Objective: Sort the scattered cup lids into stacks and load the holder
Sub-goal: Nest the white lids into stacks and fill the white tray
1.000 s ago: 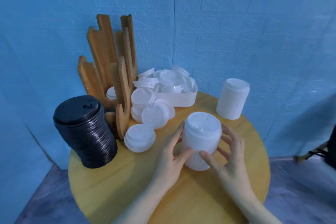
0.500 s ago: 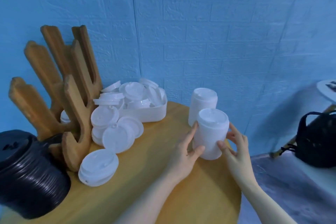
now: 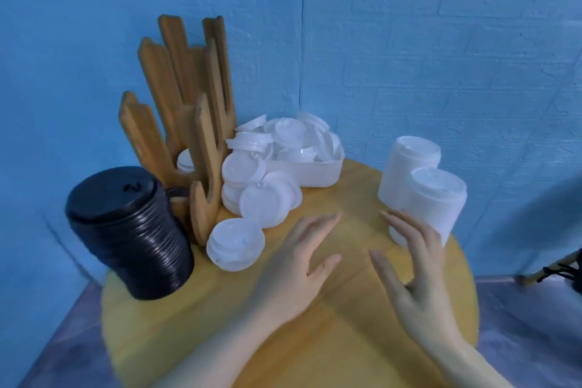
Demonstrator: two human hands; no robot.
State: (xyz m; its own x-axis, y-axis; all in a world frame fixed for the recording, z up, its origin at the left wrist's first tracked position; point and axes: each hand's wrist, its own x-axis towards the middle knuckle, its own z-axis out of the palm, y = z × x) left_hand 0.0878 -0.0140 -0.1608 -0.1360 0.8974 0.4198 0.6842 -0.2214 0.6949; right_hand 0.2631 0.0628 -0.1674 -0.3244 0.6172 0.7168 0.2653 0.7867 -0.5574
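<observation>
Your left hand (image 3: 302,258) and right hand (image 3: 415,268) are hovering released, fingers spread, grasping nothing; the near white lid stack (image 3: 431,201) is standing at 1 o'clock.

There is a single view, taken from the person's head and looking forward and steeply down onto a round wooden tabletop (image 3: 315,340), close enough that both forearms enter from the bottom edge of the frame. The left hand (image 3: 302,264) and right hand (image 3: 415,271) sit in the lower centre. The wide-angle lens bends the blue wall (image 3: 409,41) across the whole upper half, and strips of floor (image 3: 56,346) show at the lower left and lower right corners.
</observation>
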